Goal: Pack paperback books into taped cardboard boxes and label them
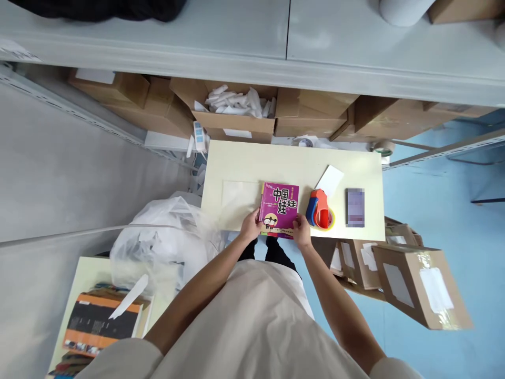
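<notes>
Left hand (251,226) and right hand (302,230) are pinching purple book (280,204) between fingers at worktop (244,158)'s near edge; book's underside isn't showing. Pixelation is masking dark rectangle (355,208) near right edge.

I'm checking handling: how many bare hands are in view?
2: the bare left hand at the lower left edge of the purple rectangular paper book, the right hand at its lower right edge.

Both bare arms (342,308) reach forward, I see. The left hand (251,226) and right hand (302,231) curl inward, slightly apart.
</notes>
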Demonstrator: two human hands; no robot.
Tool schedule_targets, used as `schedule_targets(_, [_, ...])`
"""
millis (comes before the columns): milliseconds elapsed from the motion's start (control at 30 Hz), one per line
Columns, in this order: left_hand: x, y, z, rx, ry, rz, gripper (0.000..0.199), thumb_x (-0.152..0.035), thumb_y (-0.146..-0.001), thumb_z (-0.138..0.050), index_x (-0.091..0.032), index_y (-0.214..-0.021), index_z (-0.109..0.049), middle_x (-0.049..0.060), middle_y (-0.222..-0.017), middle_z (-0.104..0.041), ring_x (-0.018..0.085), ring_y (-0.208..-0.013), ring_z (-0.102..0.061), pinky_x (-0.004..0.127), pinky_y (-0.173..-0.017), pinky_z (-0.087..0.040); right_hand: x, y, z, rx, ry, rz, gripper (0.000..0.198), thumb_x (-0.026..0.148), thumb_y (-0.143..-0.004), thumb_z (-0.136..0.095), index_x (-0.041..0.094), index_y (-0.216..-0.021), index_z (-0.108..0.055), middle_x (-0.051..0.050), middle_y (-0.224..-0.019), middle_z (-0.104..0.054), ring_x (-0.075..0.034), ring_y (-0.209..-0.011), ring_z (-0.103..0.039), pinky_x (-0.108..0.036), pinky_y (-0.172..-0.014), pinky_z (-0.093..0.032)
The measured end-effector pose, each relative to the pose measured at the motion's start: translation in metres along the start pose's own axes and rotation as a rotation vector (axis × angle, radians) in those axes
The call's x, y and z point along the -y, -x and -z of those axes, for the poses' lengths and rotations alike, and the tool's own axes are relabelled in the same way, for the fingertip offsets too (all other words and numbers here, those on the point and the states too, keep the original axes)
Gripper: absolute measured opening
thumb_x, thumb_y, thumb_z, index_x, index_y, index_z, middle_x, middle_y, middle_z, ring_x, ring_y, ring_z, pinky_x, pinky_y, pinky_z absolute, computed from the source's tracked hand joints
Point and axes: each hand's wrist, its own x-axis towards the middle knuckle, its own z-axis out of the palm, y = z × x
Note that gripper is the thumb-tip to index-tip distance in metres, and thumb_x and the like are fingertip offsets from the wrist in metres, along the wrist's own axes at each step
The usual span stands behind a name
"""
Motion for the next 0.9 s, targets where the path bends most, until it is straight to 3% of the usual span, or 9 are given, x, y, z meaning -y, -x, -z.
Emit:
schedule_targets(100, [0.004, 0.002, -0.011, -0.018, -0.167, -0.042, 0.059, -0.014, -0.077, -0.056, -0.021, -0.136, -0.049, 0.007, -0.102, -0.065, 0.024, -0.100, -0.061, 0.039, -0.091, -0.050, -0.018, -0.003, -0.003, -0.011, 0.071, -0.023, 0.035, 0.028, -0.071, -0.048, 0.019, -0.104, -0.058, -0.010, -0.092, -0.065, -0.026, -0.084, -0.062, -0.042, -0.079, -0.050])
schedule_targets(200, [0.003, 0.002, -0.018, -0.073, -0.300, -0.042, 0.062, -0.017, -0.075, -0.060, -0.017, -0.136, -0.048, 0.014, -0.114, -0.058, 0.029, -0.109, -0.055, 0.041, -0.093, -0.049, -0.029, -0.006, -0.006, -0.021, 0.214, 0.011, 0.042, 0.026, -0.072, -0.050, 0.016, -0.112, -0.057, -0.017, -0.109, -0.060, -0.031, -0.104, -0.057, -0.049, -0.091, -0.046])
schedule_targets(300, [0.001, 0.002, -0.023, -0.068, -0.314, -0.016, 0.072, -0.014, -0.076, -0.058, -0.019, -0.145, -0.037, 0.013, -0.116, -0.052, 0.026, -0.104, -0.057, 0.038, -0.089, -0.051, -0.032, -0.003, -0.010, -0.014, 0.359, 0.104, 0.056, 0.024, -0.069, -0.055, 0.011, -0.123, -0.049, -0.023, -0.131, -0.047, -0.035, -0.126, -0.042, -0.054, -0.102, -0.037])
schedule_targets(367, [0.001, 0.001, -0.025, -0.052, -0.324, -0.009, 0.075, -0.012, -0.076, -0.057, -0.021, -0.147, -0.033, 0.012, -0.114, -0.052, 0.025, -0.103, -0.058, 0.036, -0.088, -0.051, -0.029, 0.001, -0.014, 0.018, 0.296, 0.111, 0.064, 0.022, -0.067, -0.058, 0.011, -0.128, -0.044, -0.022, -0.134, -0.045, -0.034, -0.129, -0.041, -0.053, -0.104, -0.037])
schedule_targets(567, [0.000, 0.000, -0.027, -0.027, -0.386, 0.019, 0.074, -0.012, -0.078, -0.055, -0.018, -0.148, -0.031, 0.012, -0.113, -0.053, 0.024, -0.098, -0.059, 0.034, -0.083, -0.052, 0.000, -0.001, -0.012, -0.036, -0.132, -0.200, 0.070, 0.025, -0.062, -0.065, 0.016, -0.128, -0.042, -0.015, -0.119, -0.061, -0.027, -0.107, -0.060, -0.041, -0.088, -0.052])
schedule_targets(667, [0.000, 0.000, -0.026, -0.014, -0.378, 0.030, 0.075, -0.013, -0.078, -0.056, -0.019, -0.148, -0.031, 0.012, -0.113, -0.054, 0.023, -0.097, -0.059, 0.033, -0.081, -0.052, 0.013, -0.004, -0.007, 0.051, -0.285, -0.302, 0.061, 0.027, -0.058, -0.070, 0.020, -0.115, -0.052, -0.008, -0.100, -0.070, -0.025, -0.088, -0.067, -0.039, -0.074, -0.055])
schedule_targets(800, [-0.001, -0.001, -0.025, -0.026, -0.346, 0.030, 0.072, -0.014, -0.077, -0.057, -0.018, -0.146, -0.036, 0.012, -0.112, -0.055, 0.024, -0.096, -0.059, 0.033, -0.080, -0.052, 0.021, 0.000, -0.003, 0.126, -0.338, -0.316, 0.037, 0.033, -0.056, -0.070, 0.019, -0.089, -0.060, -0.007, -0.087, -0.072, -0.025, -0.077, -0.067, -0.039, -0.069, -0.055])
schedule_targets(900, [-0.001, -0.001, -0.023, -0.033, -0.321, 0.022, 0.069, -0.014, -0.076, -0.058, -0.017, -0.143, -0.040, 0.012, -0.111, -0.056, 0.025, -0.097, -0.059, 0.034, -0.080, -0.052, 0.020, 0.005, 0.002, 0.137, -0.350, -0.228, 0.035, 0.037, -0.061, -0.068, 0.019, -0.090, -0.063, -0.006, -0.089, -0.072, -0.024, -0.080, -0.067, -0.038, -0.073, -0.054])
